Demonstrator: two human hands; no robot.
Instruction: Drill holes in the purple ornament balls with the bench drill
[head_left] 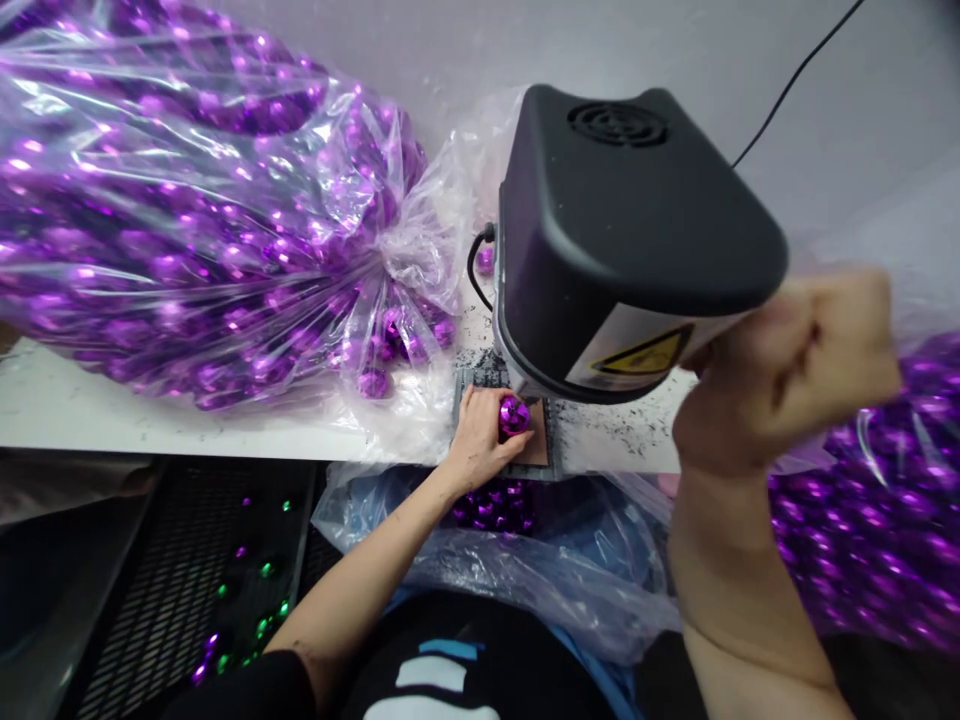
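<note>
The left hand [480,432] pinches a shiny purple ball [514,415] between its thumb and fingers, over the small base plate [552,455] of a black machine [637,210], at the near edge of the white desk [622,440]. A brown pad [536,450] lies on that plate, just beside the ball. The right hand [780,370] is raised at the right side of the machine, blurred, with its fingers curled; what they grip is hidden, so I cannot tell. The machine's housing carries a yellow warning label [640,352] on its near side and a round vent on top. On the left of the desk lies a big clear bag [202,220] full of purple balls, gathered at its right end, with some loose-looking balls near that end. More purple balls [885,500] fill the right side. Below the near edge, an open plastic bag [540,570] holds purple balls under the left hand. At the near left, green and purple balls lie on a black mesh surface [180,560].
</note>
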